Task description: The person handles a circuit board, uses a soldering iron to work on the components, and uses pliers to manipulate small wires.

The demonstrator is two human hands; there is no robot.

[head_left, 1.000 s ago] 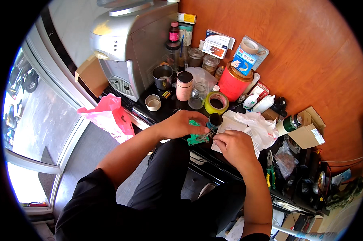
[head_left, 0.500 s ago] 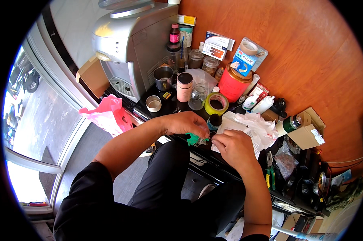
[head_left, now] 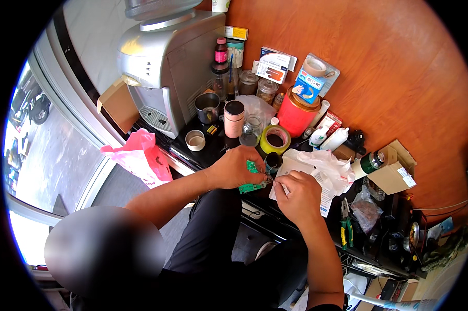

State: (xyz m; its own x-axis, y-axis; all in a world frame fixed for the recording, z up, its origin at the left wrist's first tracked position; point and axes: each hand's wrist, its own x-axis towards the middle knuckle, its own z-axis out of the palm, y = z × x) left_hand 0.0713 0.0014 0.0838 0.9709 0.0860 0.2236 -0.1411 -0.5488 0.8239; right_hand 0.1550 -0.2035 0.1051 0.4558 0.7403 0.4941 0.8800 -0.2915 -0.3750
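Note:
My left hand (head_left: 238,169) is closed, its fingers curled over a green circuit board (head_left: 250,188) that shows on both sides of the fingertips. Thin, pale, wire-like strands (head_left: 268,179) stick out from the board toward the right hand. My right hand (head_left: 299,194) is closed in a pinch at the end of these strands; what exactly lies between its fingertips is too small to tell. Just beyond the hands stand a small dark cup (head_left: 274,158) and a roll of yellow-green tape (head_left: 274,140). White papers and a plastic bag (head_left: 324,173) lie beside the right hand.
A water dispenser (head_left: 161,72), pink flask (head_left: 234,119), glass jar (head_left: 251,130), metal cup (head_left: 195,140) and red tin (head_left: 297,114) crowd the black table. Green-handled pliers (head_left: 346,225) lie at right, near an open carton (head_left: 392,168). A pink bag (head_left: 139,158) hangs at left.
More of the green circuit board shows below my left hand, and it looks tilted differently. Both hands remain close together. A blurred round patch now covers the lower left.

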